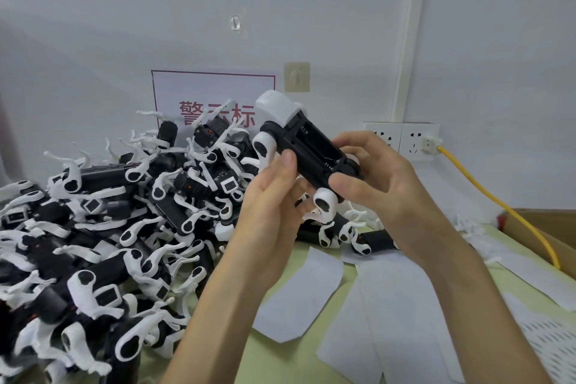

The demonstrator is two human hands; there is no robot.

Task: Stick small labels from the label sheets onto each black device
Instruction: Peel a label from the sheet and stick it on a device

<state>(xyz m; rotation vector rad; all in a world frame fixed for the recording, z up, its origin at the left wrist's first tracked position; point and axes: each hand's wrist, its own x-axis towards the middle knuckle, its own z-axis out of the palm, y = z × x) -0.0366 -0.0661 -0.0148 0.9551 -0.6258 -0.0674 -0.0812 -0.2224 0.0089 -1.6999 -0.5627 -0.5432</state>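
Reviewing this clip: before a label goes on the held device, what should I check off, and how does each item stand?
1. Black device gripped by both the left hand and the right hand: ok.
2. Device's recessed face turned toward the camera: ok.
3. Label ready on a fingertip: cannot tell.
4. Label sheets lying on the table below the hands: ok.
5. This device already labelled: cannot tell.
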